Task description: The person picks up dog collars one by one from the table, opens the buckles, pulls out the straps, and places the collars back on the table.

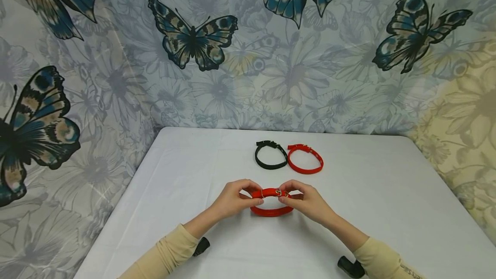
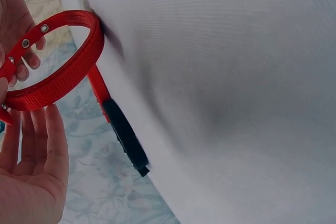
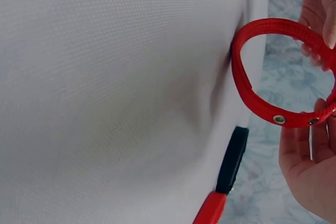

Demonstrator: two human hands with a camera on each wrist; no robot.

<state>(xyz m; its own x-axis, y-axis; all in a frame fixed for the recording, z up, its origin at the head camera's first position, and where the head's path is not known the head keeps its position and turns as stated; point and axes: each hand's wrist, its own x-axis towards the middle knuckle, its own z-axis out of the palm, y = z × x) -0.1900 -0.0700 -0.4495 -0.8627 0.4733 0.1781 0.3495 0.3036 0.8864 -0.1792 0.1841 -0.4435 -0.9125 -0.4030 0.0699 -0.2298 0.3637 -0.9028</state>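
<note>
Between both hands, near the middle of the table, is a red pet collar (image 1: 272, 212) closed into a loop, with a metal buckle and a row of eyelets. My left hand (image 1: 237, 198) pinches its upper band on the left, thumb below and fingers above. On the other side my right hand (image 1: 306, 200) pinches the band beside the buckle. The wrist views show the eyelets on the collar (image 2: 84, 66) and the loop's lower part right at the cloth. Fingers of the right hand (image 3: 310, 161) extend along the strap's edge.
Behind the hands, a black collar (image 1: 271, 167) and a second red collar (image 1: 306, 171) lie side by side, both looped. White cloth covers the table (image 1: 186, 167). A butterfly-patterned backdrop (image 1: 248, 89) rises behind it. Dark wrist-worn pieces (image 1: 350, 267) show near the sleeves.
</note>
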